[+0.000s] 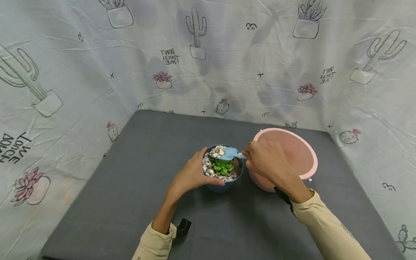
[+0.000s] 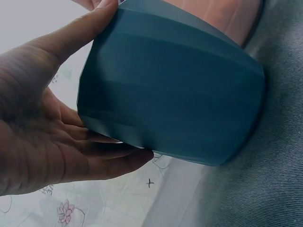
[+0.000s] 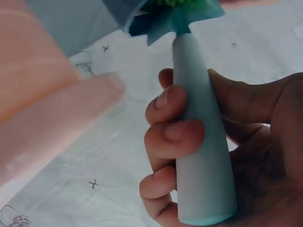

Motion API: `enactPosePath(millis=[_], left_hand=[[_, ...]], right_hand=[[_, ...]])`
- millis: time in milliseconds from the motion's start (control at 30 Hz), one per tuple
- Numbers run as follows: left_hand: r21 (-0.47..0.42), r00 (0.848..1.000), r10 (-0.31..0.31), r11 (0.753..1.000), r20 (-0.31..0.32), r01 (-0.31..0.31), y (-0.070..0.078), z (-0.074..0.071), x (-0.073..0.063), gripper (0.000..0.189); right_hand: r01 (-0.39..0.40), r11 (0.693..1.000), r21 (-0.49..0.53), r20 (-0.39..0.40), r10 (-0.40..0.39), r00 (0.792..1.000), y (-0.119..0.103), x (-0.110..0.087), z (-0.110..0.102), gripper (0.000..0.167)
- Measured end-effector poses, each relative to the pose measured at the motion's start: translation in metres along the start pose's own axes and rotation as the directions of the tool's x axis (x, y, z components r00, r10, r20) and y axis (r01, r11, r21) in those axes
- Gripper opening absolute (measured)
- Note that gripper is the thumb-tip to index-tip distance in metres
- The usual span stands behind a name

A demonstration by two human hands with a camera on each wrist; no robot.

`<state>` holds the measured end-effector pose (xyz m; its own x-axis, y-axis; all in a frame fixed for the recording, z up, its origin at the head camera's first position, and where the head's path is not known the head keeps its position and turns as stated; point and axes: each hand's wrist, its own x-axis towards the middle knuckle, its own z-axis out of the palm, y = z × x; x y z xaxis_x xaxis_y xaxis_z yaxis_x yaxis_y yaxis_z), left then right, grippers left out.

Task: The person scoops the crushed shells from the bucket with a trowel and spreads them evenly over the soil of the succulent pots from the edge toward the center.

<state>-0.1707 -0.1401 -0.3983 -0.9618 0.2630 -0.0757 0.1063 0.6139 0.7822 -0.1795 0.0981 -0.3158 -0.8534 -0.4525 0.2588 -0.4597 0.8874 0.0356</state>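
A blue faceted flower pot (image 2: 175,90) stands on the grey table, holding a green succulent (image 1: 222,167) ringed by pale pebbles (image 1: 208,169). My left hand (image 1: 191,173) grips the pot from its left side, thumb along the near rim and fingers around the far side. With curled fingers my right hand (image 3: 175,127) holds a small trowel by its whitish handle (image 3: 201,142). The trowel's light blue blade (image 1: 229,154) lies over the pot's far part, with white pebbles (image 1: 219,151) at its tip, above the succulent. Dark soil shows at the pot's right side.
A pink bucket (image 1: 312,159) stands right of the pot, partly behind my right hand and forearm. The grey table (image 1: 156,144) reaches back to a pale cloth (image 1: 234,54) printed with cacti, which also hangs along both sides.
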Motion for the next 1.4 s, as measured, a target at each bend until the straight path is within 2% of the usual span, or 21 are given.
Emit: enactPosePath(millis=[200,433,733,833,933,1000,1067,1133,1200,1267,1400], left_hand=[[0.003,1.0,-0.009,1.0,-0.007,0.009,0.002,0.001,0.0,0.13],[0.0,0.999,-0.005,1.0,-0.049,0.005,0.002,0.003,-0.002,0.13],[0.092,0.988,-0.075,0.992,-0.134,0.088,0.016,0.019,-0.012,0.133],[0.156,0.99,-0.069,0.984,-0.125,0.088,0.019,0.017,-0.016,0.134],[0.209,0.999,-0.024,0.977,-0.049,0.034,0.017,0.006,-0.013,0.133],[0.197,0.998,0.048,0.979,0.038,-0.055,0.013,-0.004,-0.005,0.133],[0.15,0.98,0.146,0.975,0.139,-0.166,0.009,-0.012,0.007,0.136],[0.105,0.947,0.23,0.96,0.223,-0.258,0.005,-0.018,0.017,0.138],[0.073,0.921,0.276,0.949,0.275,-0.306,0.002,-0.02,0.021,0.139],[0.086,0.926,0.26,0.952,0.273,-0.293,-0.001,-0.02,0.02,0.14],[0.106,0.954,0.231,0.962,0.19,-0.253,-0.002,-0.013,0.014,0.142]], right_hand=[[-0.027,0.999,-0.032,0.053,0.029,0.998,-0.001,-0.001,-0.009,0.041],[-0.043,0.998,-0.045,0.062,0.046,0.997,-0.004,-0.004,-0.014,0.042],[-0.117,0.991,-0.067,0.108,0.124,0.986,-0.007,-0.009,-0.022,0.029],[-0.141,0.988,-0.062,0.104,0.147,0.984,-0.01,-0.009,-0.021,0.028],[-0.155,0.987,-0.045,0.102,0.159,0.982,-0.012,-0.01,-0.021,0.032],[-0.128,0.99,-0.065,0.098,0.134,0.986,-0.011,-0.011,-0.021,0.035],[-0.097,0.992,-0.077,0.078,0.103,0.992,-0.01,-0.012,-0.021,0.039],[-0.065,0.994,-0.091,0.069,0.071,0.995,-0.009,-0.015,-0.021,0.042],[-0.065,0.994,-0.091,0.07,0.071,0.995,-0.011,-0.016,-0.022,0.044],[-0.112,0.992,-0.058,0.091,0.117,0.989,-0.014,-0.017,-0.023,0.043],[-0.16,0.986,-0.044,0.123,0.164,0.979,-0.02,-0.016,-0.028,0.041]])
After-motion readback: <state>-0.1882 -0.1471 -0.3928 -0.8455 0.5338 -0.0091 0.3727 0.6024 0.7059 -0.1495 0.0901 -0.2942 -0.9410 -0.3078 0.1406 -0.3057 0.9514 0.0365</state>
